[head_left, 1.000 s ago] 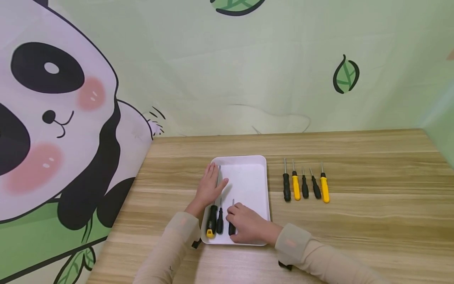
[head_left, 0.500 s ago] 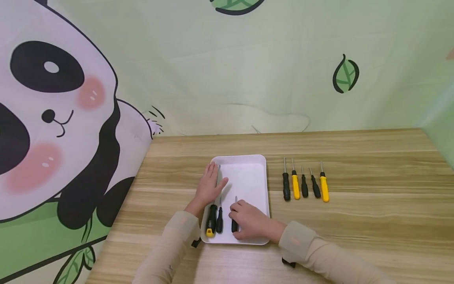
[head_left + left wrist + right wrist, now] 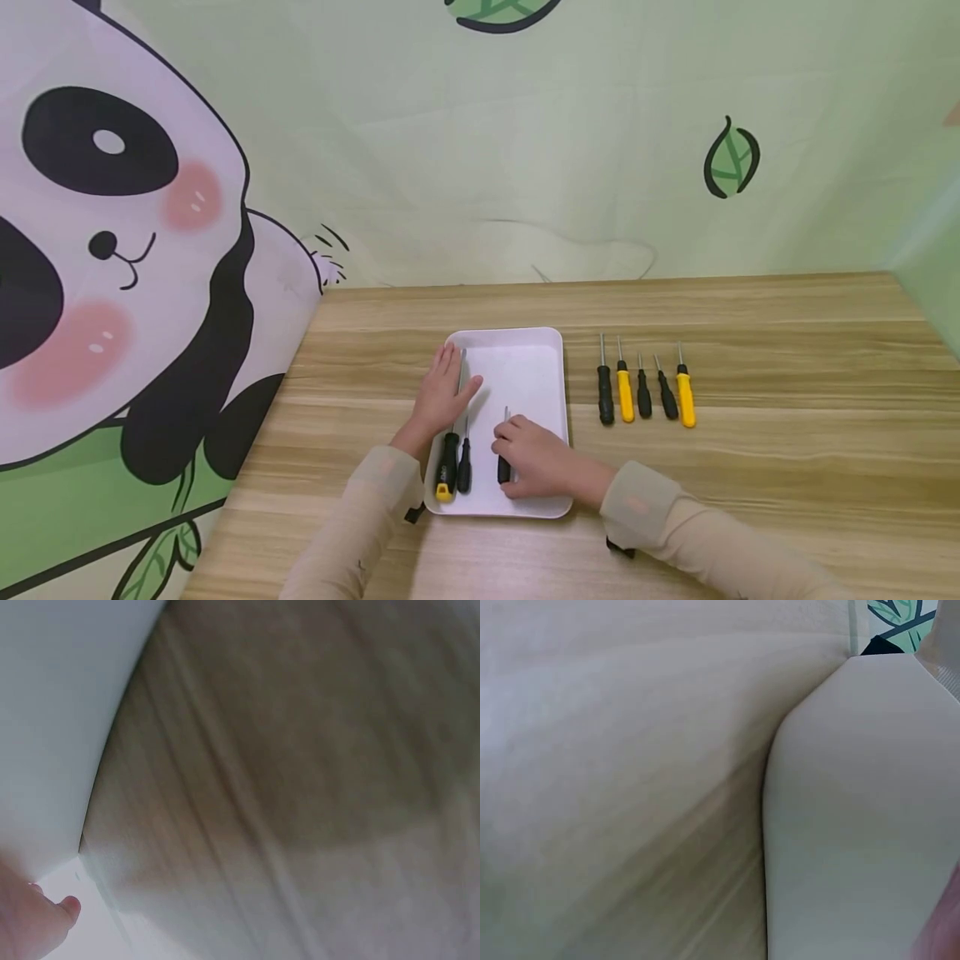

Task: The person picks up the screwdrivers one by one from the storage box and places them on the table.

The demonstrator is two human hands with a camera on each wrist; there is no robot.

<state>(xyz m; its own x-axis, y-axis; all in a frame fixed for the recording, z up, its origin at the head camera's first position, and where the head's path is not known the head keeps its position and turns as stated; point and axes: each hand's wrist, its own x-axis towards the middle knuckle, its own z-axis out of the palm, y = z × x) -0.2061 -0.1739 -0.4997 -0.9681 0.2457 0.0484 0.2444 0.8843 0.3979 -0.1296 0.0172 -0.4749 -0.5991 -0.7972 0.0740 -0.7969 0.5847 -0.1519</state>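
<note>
In the head view, a white tray (image 3: 525,367) holds a large black screwdriver with a yellow end (image 3: 447,467) and a small black screwdriver (image 3: 465,467) along its left side. My right hand (image 3: 536,458) pinches the handle of another black screwdriver (image 3: 504,469) inside the tray, its shaft pointing away from me. My left hand (image 3: 441,400) lies with extended fingers over the tray's left rim, beside the large screwdriver's shaft. Part of the left hand (image 3: 34,919) shows in the left wrist view, and a blurred bit of the right hand (image 3: 941,930) in the right wrist view.
Right of the tray, several screwdrivers lie in a row on the wooden table (image 3: 787,467), including a black one (image 3: 606,396) nearest the tray and a yellow one (image 3: 686,400) at the far end. A printed cloth backdrop (image 3: 600,150) stands behind the table.
My right hand has moved right within the tray, and the black screwdriver in its grip has shifted right with it, away from the two at the left. My left hand has stayed in place.
</note>
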